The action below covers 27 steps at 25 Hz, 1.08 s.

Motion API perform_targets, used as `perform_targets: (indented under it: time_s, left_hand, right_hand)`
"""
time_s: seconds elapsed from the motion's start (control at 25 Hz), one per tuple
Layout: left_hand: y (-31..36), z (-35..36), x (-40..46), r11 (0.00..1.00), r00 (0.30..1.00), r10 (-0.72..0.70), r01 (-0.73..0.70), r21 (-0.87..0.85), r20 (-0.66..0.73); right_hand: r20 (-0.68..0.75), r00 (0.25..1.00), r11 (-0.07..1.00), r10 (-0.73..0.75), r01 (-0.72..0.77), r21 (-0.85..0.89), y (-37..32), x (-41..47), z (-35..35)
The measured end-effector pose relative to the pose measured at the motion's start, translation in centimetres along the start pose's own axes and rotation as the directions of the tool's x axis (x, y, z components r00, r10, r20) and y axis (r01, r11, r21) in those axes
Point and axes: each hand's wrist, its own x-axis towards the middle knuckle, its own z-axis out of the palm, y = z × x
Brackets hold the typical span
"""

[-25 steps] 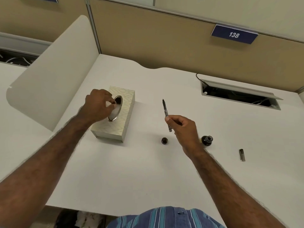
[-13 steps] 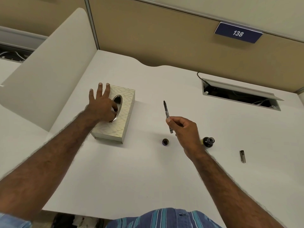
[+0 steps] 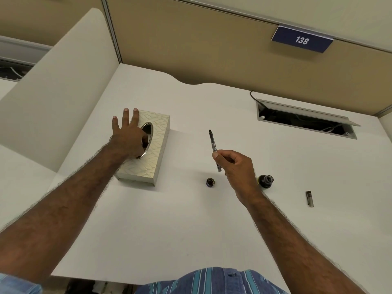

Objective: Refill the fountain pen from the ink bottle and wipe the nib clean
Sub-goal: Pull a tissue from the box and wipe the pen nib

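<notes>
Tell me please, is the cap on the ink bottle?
No, the ink bottle stands open, its cap lying apart on the desk.

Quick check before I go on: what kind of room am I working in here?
Most likely an office cubicle: tan fabric partition panels, a blue numbered plate reading 138 and a white desk with an open metal cable hatch.

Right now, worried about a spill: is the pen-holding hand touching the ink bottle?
Cannot tell. In the head view the right hand overlaps the ink bottle, hiding any gap.
</notes>
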Motion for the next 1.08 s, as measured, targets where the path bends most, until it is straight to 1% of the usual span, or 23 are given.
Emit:
perform_targets:
  time_s: [0.36, 0.48, 0.64, 1.08]
  left_hand:
    - [0.13, 0.06, 0.19, 1.0, 1.0, 0.001, 0.0, 0.03, -0.018]
    - [0.26, 0.07, 0.36, 0.998, 1.0, -0.008, 0.008, 0.06, -0.011]
    - [0.56, 0.24, 0.47, 0.992, 0.999, -0.02, 0.025, 0.121, -0.043]
    - [0.58, 0.41, 0.96, 0.991, 0.995, -0.038, 0.049, 0.125, -0.09]
  right_hand:
    - [-0.006, 1.0, 1.0, 0.009, -0.009, -0.001, 0.03, -0.15, -0.31]
    - [-0.01, 1.0, 1.0, 0.009, -0.009, 0.003, 0.02, -0.2, -0.22]
    - [-0.016, 1.0, 1.0, 0.013, -0.013, 0.0, 0.08, -0.28, -0.37]
    - [-0.019, 1.0, 1.0, 0.019, -0.019, 0.015, 0.49, -0.33, -0.56]
